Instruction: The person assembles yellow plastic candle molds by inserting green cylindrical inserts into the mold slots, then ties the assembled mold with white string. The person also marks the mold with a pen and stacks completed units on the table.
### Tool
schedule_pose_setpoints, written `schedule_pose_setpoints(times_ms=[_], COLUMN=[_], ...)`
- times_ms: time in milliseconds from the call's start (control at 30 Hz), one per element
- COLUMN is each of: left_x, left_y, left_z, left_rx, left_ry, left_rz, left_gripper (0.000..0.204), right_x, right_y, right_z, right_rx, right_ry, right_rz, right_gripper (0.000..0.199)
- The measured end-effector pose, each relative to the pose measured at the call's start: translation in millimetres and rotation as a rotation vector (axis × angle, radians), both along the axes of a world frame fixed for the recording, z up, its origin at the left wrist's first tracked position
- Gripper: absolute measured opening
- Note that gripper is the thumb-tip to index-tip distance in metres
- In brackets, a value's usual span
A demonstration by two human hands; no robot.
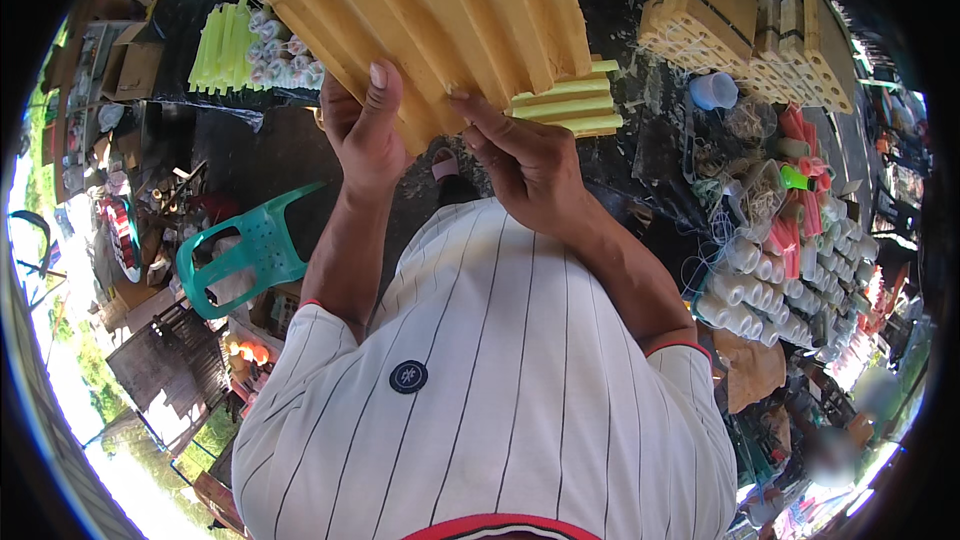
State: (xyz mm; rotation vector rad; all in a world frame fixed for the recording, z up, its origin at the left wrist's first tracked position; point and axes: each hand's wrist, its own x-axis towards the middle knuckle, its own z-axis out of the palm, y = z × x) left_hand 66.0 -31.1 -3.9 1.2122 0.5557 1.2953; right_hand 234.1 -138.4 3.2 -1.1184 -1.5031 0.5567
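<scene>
A large amber-yellow panel with long parallel ridges (420, 20) is held up in front of me at the top of the view, tilted, its far end cut off. My left hand (368, 120) grips its near left corner, thumb on the ridged face and fingers mostly hidden behind. Over the near edge, my right hand (525, 155) has its index fingertip on the ridged face; the other fingers are bent and partly hidden. Just beyond that edge, partly covered by the panel, lies a paler yellow ridged piece (570, 105).
Bright yellow sticks (220, 50) lie beside wrapped white rolls (285, 52) at the far left. A green plastic chair (250, 250) stands left. On the right are perforated tan blocks (700, 10), a whitish cup (713, 91) and several white rolls (745, 290).
</scene>
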Motion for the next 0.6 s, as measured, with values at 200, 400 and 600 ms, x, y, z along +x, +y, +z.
schedule_pose_setpoints(times_ms=[200, 400, 600], left_x=[24.3, 22.9, 12.5], left_y=[-6.8, -2.9, 8.1], left_z=[12.4, 7.7, 17.5], left_rx=[0.008, -0.058, -0.281], left_ry=[-0.122, -0.211, 0.002], left_rz=[0.123, -0.142, -0.232], left_gripper=[0.048, 0.059, 0.069], right_x=[1.4, 10.3, 31.8], right_y=[-6.5, 16.1, 17.0], right_z=[3.0, 7.1, 1.9], right_rx=[-0.134, -0.364, -0.493], right_ry=[0.593, 1.215, 1.312], right_rz=[-0.037, 0.264, 0.196], right_gripper=[0.029, 0.032, 0.033])
